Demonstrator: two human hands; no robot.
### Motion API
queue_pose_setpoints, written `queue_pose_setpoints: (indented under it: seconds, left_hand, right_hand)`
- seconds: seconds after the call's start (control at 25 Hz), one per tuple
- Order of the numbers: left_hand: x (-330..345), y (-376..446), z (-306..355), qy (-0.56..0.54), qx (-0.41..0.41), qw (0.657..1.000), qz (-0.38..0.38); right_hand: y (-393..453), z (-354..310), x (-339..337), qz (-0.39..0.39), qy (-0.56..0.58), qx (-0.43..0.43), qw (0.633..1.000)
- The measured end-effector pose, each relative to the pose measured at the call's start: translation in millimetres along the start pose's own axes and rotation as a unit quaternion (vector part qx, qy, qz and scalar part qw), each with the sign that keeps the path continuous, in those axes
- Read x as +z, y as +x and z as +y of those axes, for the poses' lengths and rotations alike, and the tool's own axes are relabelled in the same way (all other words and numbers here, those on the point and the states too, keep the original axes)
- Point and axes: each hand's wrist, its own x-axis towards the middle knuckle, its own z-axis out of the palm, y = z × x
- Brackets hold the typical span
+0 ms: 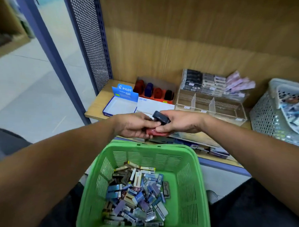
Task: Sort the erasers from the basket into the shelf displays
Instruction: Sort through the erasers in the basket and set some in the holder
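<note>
With the right hand [179, 121] pinching a black eraser [161, 117] and the left hand [136, 124] curled round a red eraser [157, 132] just beneath, each should go, likely, to the orange display tray [154, 98] beyond the fingers, matching colours, while the green basket [185, 166] waits below.

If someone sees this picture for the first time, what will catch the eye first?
The bright green plastic basket at the bottom centre, holding a heap of small packaged erasers. Just above it, the left hand and right hand meet, gripping a black oval eraser and a red one.
</note>
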Motion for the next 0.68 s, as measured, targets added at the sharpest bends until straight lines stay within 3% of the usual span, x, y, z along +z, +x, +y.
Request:
queue_pose_setpoints:
  seconds: [0.2, 0.4, 0.56, 0.68]
  left_hand:
    - [-24, -4, 63, 0.089, 0.034, 0.995, 0.034]
    - [-55, 15, 108, 0.144, 0.049, 0.984, 0.091]
    - [-78, 49, 126, 0.196, 0.060, 0.968, 0.147]
    - [-94, 78, 127, 0.218, 0.073, 0.956, 0.182]
  right_hand:
    - [12, -41, -36, 0.079, 0.028, -0.016, 0.996]
    - [42, -58, -87, 0.173, -0.081, 0.017, 0.981]
    - [64, -56, -125, 0.218, -0.260, 0.096, 0.936]
    - [82, -49, -144, 0.313, -0.319, 0.072, 0.892]
